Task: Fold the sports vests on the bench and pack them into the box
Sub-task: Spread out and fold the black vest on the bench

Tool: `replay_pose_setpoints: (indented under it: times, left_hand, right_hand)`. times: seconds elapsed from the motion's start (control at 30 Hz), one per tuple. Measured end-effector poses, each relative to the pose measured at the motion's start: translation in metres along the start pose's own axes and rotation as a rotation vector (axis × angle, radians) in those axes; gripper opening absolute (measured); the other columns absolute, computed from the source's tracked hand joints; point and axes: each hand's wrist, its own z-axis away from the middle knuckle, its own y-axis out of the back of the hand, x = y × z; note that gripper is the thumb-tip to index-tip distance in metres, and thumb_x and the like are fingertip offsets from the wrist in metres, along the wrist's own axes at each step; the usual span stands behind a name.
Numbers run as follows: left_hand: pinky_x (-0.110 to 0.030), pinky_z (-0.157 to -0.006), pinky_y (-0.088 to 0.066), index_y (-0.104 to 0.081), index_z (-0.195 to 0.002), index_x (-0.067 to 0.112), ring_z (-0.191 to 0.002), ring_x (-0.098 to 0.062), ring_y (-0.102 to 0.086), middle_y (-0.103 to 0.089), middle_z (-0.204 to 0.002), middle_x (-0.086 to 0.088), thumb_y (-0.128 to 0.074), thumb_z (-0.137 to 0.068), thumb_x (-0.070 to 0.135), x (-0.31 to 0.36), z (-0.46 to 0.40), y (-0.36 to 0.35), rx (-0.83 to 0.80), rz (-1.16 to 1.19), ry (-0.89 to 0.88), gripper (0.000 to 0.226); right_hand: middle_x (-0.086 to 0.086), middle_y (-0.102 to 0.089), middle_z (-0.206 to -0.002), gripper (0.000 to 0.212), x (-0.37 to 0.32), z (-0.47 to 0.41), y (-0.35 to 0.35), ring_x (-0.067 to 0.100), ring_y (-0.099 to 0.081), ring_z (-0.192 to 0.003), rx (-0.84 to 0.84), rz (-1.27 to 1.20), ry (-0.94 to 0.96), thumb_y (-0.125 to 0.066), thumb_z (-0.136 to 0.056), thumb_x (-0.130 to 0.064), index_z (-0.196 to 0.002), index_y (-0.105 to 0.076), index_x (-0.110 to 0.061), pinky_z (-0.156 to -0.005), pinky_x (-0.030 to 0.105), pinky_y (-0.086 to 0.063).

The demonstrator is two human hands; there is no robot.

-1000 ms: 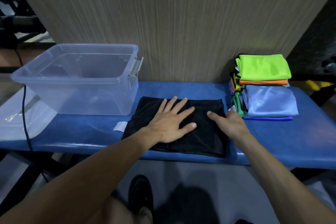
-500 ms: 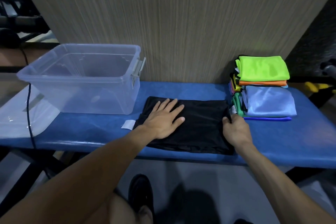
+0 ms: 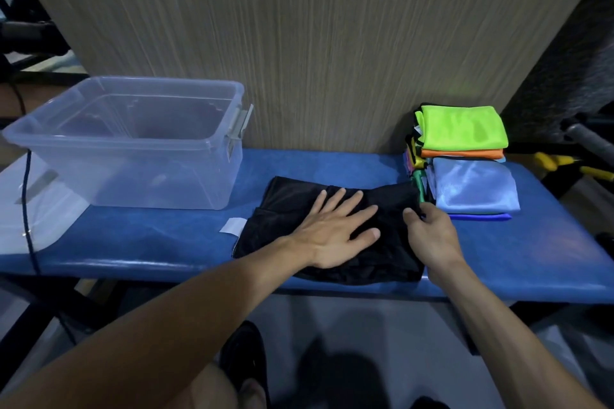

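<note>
I observe both forearms bare, no sleeves in view, and a black shoe (image 3: pixel 244 362) on one foot.

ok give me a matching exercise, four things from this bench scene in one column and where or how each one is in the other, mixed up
Things
1. black vest
2. clear box
3. lime green vest
4. right hand

States or places
A. on top of the stack at the right end of the bench
B. pinching the right edge of the black cloth
C. spread on the bench under the flat left hand
D. holds no vests, at the left end of the bench

Pairs: 1-C, 2-D, 3-A, 4-B
</note>
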Motion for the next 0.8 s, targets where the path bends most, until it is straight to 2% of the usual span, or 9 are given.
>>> replay_pose_setpoints:
  times: [0.07, 0.17, 0.3, 0.4, 0.5, 0.57, 0.63, 0.7, 0.8]
  left_hand:
    - [-0.048, -0.124, 0.016, -0.001, -0.161, 0.041, -0.154, -0.021, 0.022, 0.013, -0.169, 0.005, -0.013, -0.101, 0.069, 0.003, 0.004, -0.009, -0.030, -0.049, -0.023, 0.068]
    - [-0.052, -0.123, 0.014, 0.004, -0.161, 0.038, -0.154, -0.027, 0.023, 0.015, -0.169, 0.001, -0.011, -0.099, 0.069, -0.001, 0.005, -0.025, -0.021, -0.160, -0.045, 0.070]
    - [-0.051, -0.123, 0.016, 0.004, -0.161, 0.037, -0.154, -0.025, 0.023, 0.015, -0.169, 0.001, -0.013, -0.100, 0.070, -0.005, 0.006, -0.020, -0.028, -0.113, -0.094, 0.072]
    - [-0.051, -0.122, 0.018, 0.005, -0.161, 0.038, -0.152, -0.026, 0.028, 0.018, -0.168, 0.000, -0.016, -0.096, 0.076, -0.008, 0.011, -0.019, -0.057, -0.138, -0.129, 0.078]
    - [-0.050, -0.123, 0.016, 0.005, -0.161, 0.037, -0.152, -0.024, 0.028, 0.019, -0.168, 0.002, -0.025, -0.093, 0.079, -0.011, 0.010, -0.014, -0.129, -0.133, -0.139, 0.085]
    - [-0.046, -0.126, 0.009, -0.009, -0.162, 0.034, -0.156, -0.020, 0.014, 0.004, -0.171, 0.003, -0.038, -0.094, 0.075, -0.018, 0.007, -0.001, -0.126, -0.044, -0.167, 0.084]
    - [-0.036, -0.127, -0.005, -0.033, -0.158, 0.029, -0.156, -0.017, -0.008, -0.020, -0.168, 0.004, -0.051, -0.099, 0.058, -0.030, 0.007, 0.017, -0.018, 0.090, -0.200, 0.068]
    - [-0.025, -0.122, -0.012, -0.048, -0.150, 0.029, -0.152, -0.013, -0.023, -0.034, -0.163, 0.005, -0.057, -0.102, 0.042, -0.048, 0.013, 0.033, 0.104, 0.141, -0.197, 0.051]
    - [-0.028, -0.120, -0.024, -0.061, -0.139, 0.031, -0.143, -0.010, -0.039, -0.049, -0.153, 0.007, -0.061, -0.100, 0.036, -0.076, 0.025, 0.046, 0.155, 0.145, -0.159, 0.039]
  right_hand:
    - [0.007, -0.060, -0.139, 0.055, -0.001, 0.001, -0.001, 0.029, -0.057, -0.126, -0.007, 0.022, -0.005, -0.051, -0.095, -0.045, -0.142, -0.053, -0.016, -0.106, 0.048, -0.049]
    - [0.010, -0.062, -0.137, 0.045, -0.004, 0.004, -0.004, 0.031, -0.058, -0.123, 0.014, 0.089, 0.041, -0.049, -0.103, -0.035, -0.142, -0.053, -0.012, -0.103, 0.045, -0.049]
    - [0.006, -0.065, -0.130, 0.037, -0.011, 0.007, -0.002, 0.030, -0.061, -0.118, -0.021, 0.085, 0.032, -0.052, -0.102, -0.034, -0.133, -0.059, -0.015, -0.102, 0.046, -0.050]
    - [0.000, -0.074, -0.108, 0.022, -0.017, 0.011, 0.001, 0.022, -0.069, -0.100, -0.149, -0.045, -0.051, -0.066, -0.094, -0.031, -0.114, -0.066, -0.021, -0.093, 0.045, -0.057]
    - [0.004, -0.074, -0.099, 0.015, -0.026, 0.018, -0.002, 0.020, -0.071, -0.092, -0.220, -0.073, -0.065, -0.070, -0.092, -0.015, -0.106, -0.065, -0.018, -0.077, 0.035, -0.059]
    - [0.007, -0.074, -0.097, 0.010, -0.032, 0.019, -0.005, 0.021, -0.071, -0.088, -0.219, -0.086, -0.066, -0.068, -0.093, -0.010, -0.097, -0.065, -0.018, -0.071, 0.032, -0.057]
    - [0.007, -0.074, -0.095, 0.009, -0.039, 0.018, -0.009, 0.020, -0.071, -0.082, -0.217, -0.111, -0.068, -0.066, -0.093, -0.009, -0.095, -0.065, -0.018, -0.064, 0.029, -0.054]
    - [0.007, -0.074, -0.093, 0.007, -0.045, 0.017, -0.013, 0.020, -0.069, -0.075, -0.221, -0.121, -0.074, -0.066, -0.092, -0.012, -0.097, -0.067, -0.016, -0.064, 0.030, -0.053]
    - [0.011, -0.074, -0.094, 0.017, -0.051, 0.015, -0.020, 0.023, -0.069, -0.072, -0.247, -0.131, -0.072, -0.066, -0.091, -0.016, -0.108, -0.066, -0.011, -0.062, 0.038, -0.053]
